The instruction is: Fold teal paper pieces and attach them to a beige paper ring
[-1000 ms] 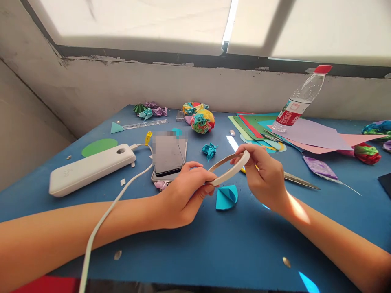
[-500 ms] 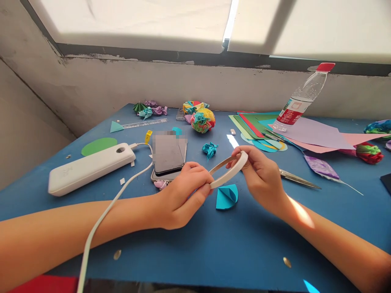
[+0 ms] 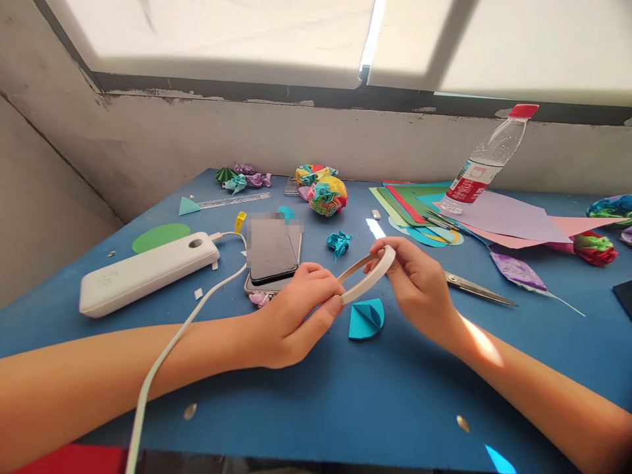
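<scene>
A thin roll of white tape [image 3: 370,279] with a brown inner core is held tilted above the blue table [image 3: 296,415]. My left hand [image 3: 303,316] pinches its near left side between thumb and fingers. At its upper right edge, my right hand [image 3: 419,280] grips it with closed fingertips. Just below the roll lies a folded turquoise paper piece [image 3: 366,319], partly opened in a fan shape. Beyond it sits a crumpled turquoise paper piece [image 3: 339,243]. Scissors [image 3: 481,289] lie to the right, their handles hidden behind my right hand.
A white power bank [image 3: 148,273] lies at left, its cable [image 3: 162,359] crossing over my left forearm. Phones [image 3: 271,247] lie behind my left hand. Coloured paper sheets [image 3: 508,214], a leaning bottle [image 3: 486,161], and paper balls [image 3: 328,195] are farther back.
My right hand and its end of the tape roll have shifted slightly left and down. My left hand keeps its hold almost unmoved.
</scene>
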{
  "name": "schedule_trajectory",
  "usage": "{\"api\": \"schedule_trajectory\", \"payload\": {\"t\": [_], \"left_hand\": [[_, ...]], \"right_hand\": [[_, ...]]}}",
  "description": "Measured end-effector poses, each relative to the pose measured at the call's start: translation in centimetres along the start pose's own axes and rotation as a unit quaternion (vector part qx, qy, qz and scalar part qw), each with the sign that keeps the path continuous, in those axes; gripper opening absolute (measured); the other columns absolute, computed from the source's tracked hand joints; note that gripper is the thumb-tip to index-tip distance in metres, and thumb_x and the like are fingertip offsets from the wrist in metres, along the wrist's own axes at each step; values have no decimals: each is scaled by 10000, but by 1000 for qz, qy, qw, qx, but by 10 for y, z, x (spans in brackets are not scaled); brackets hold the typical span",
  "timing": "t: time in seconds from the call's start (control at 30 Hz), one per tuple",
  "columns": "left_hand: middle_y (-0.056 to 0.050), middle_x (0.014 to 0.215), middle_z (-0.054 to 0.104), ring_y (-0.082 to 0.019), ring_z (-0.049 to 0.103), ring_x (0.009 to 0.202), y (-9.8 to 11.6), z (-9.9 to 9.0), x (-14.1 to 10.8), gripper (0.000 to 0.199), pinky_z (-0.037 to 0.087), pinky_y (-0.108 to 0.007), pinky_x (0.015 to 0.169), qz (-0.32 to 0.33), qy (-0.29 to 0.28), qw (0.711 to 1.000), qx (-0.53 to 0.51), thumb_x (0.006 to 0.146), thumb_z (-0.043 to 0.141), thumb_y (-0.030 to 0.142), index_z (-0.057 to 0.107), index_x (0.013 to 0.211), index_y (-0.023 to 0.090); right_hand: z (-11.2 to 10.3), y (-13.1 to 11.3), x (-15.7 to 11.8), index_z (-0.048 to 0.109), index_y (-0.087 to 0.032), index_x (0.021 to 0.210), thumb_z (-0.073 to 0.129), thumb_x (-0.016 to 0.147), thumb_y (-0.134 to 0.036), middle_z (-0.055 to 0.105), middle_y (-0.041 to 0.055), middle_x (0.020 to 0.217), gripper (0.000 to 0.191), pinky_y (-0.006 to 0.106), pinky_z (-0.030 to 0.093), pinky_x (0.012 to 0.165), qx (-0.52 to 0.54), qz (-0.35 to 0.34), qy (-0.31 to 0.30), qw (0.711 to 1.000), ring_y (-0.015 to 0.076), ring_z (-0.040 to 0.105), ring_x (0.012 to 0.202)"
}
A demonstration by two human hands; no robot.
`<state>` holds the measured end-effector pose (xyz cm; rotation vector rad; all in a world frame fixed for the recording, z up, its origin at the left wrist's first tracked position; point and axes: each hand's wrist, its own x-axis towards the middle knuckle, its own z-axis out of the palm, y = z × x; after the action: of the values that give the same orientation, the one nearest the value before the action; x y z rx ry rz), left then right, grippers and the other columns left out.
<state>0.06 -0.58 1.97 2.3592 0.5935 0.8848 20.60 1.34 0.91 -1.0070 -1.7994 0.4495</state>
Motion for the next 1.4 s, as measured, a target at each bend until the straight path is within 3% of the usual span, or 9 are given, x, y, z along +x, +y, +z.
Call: {"api": "schedule_trajectory", "payload": {"t": [0.27,0.5,0.6,0.67,0.77,0.83,0.93,1.07,1.4], "left_hand": [[-13,720,476,-159,420,694,0,-1,-2,208,359,-377,856,15,-4,1000,8,912,241,189,417,799,189],[-63,911,574,-189,546,862,2,-4,-1,292,230,-469,1072,63,-69,996,-3,942,303,404,467,1009,172],[-37,822,576,-158,551,778,-1,-1,-2,198,314,-446,1040,89,-50,994,29,953,305,289,470,957,179],[-13,731,565,-137,526,673,-4,2,-2,185,394,-406,966,101,5,992,71,934,293,161,476,909,182],[-3,686,585,-126,491,587,-8,4,-2,163,435,-367,838,97,75,984,133,902,357,114,507,903,177],[-5,678,597,-123,470,563,-10,5,-1,149,422,-346,757,88,92,978,164,899,383,125,525,906,171],[0,644,561,-122,428,553,-11,6,-1,156,390,-323,688,86,94,972,195,901,376,132,512,834,166],[0,644,520,-132,403,582,-10,7,-2,174,372,-303,665,73,88,973,201,904,369,119,490,787,167],[-14,703,574,-142,439,625,-8,7,-3,184,369,-297,701,46,91,973,205,935,363,176,534,874,153]], "right_hand": [[0,1,1,559,-216,955,444,916,-261,626,1,709,130,267,457,579,32,27,-10,999,148,603,667],[-1,-2,5,585,-185,951,452,908,-348,599,11,705,215,281,473,614,126,92,-50,986,146,579,671],[0,-2,6,584,-182,972,428,915,-330,614,25,747,222,282,475,624,109,86,-77,987,151,583,700],[-1,-1,5,548,-185,1082,389,923,-271,610,23,762,240,284,471,635,54,46,-87,994,148,573,700],[-7,-1,3,434,-203,1249,341,915,-160,600,25,809,349,305,443,682,-110,-111,-10,988,146,547,697],[-11,-5,2,430,-216,1239,369,892,-130,604,28,833,362,324,412,716,-209,-274,30,938,153,547,722],[-13,-15,-3,511,-225,1116,477,852,-134,623,19,863,281,337,374,754,-307,-435,-2,846,157,556,773],[-7,-24,-9,571,-182,1048,535,832,-62,649,28,925,249,349,345,813,-350,-447,-31,822,152,573,865],[-3,-27,-14,564,-148,1086,463,859,-35,666,50,912,272,328,392,758,-300,-400,-11,866,163,555,844]]}}
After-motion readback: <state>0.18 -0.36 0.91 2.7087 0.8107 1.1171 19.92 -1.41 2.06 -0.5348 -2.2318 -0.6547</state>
